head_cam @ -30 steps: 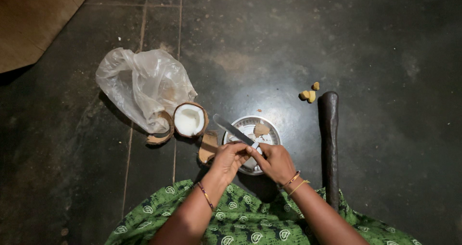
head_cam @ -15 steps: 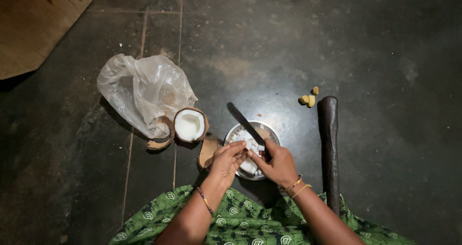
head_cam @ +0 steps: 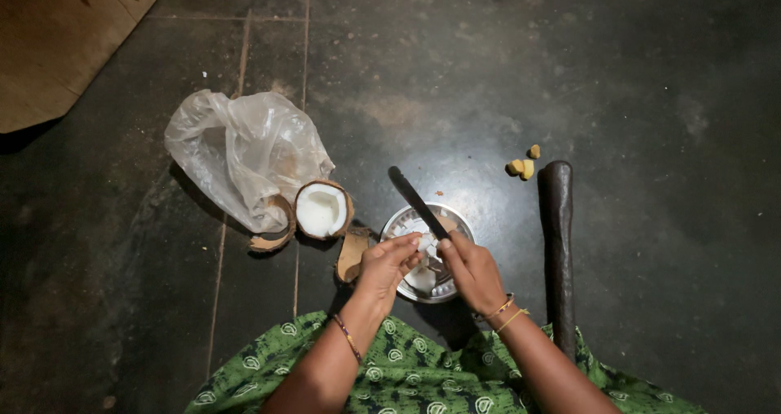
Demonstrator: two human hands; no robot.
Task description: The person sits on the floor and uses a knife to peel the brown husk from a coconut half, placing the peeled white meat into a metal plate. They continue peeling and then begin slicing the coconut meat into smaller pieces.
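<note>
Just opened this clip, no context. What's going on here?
A person seated on a dark floor cuts white coconut flesh over a small steel bowl. The right hand holds a knife, blade angled up and away; the left hand pinches a white coconut piece against it. A coconut half, shell fragments, a crumpled plastic bag and a dark wooden pestle lie nearby.

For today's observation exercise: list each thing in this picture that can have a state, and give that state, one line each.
Coconut half: open, white flesh facing up.
Plastic bag: crumpled, lying on the floor.
Steel bowl: upright, holding white pieces.
Knife: gripped by the right hand.
Left hand: pinching a white coconut piece.
</note>
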